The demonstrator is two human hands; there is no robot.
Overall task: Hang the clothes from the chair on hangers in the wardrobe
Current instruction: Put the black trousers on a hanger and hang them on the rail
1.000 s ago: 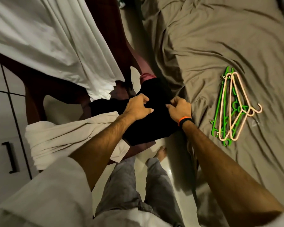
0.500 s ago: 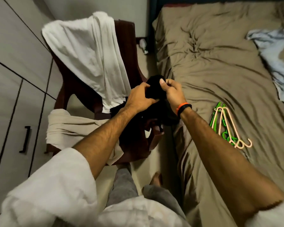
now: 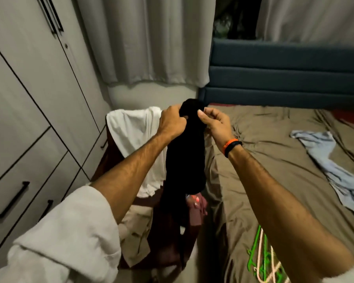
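Wardrobe (image 3: 29, 103) fills the left wall, doors closed, dark bar handles. Bed (image 3: 274, 160) on the right under a brown sheet, blue headboard behind, a light blue garment (image 3: 335, 172) lying on it. Dark red chair (image 3: 166, 242) stands between wardrobe and bed, just beside the bed edge. White garment (image 3: 131, 131) draped over the chair back, a beige one (image 3: 137, 227) on the seat, something pinkish-red low on the bed side.

Black garment (image 3: 185, 160) is held up above the chair, hanging bunched in a narrow column, lower end trailing down near the seat. Left hand (image 3: 171, 124) clenched round its top edge. Right hand (image 3: 215, 124) beside it, thumb and fingertips pinching the same top edge, orange-and-black band on the wrist. Hangers (image 3: 262, 260), green and pale pink, stacked on the bed at the lower right, well apart from both hands.

Step looks like shaking out the black piece to find its neck or waistband. Best to spread the hands apart along the top hem so it opens flat, lift it fully free of the chair so the tail doesn't drag the beige piece off, then lay it on the bed beside the hangers. Cloth is limp, will slump if one grip slips.
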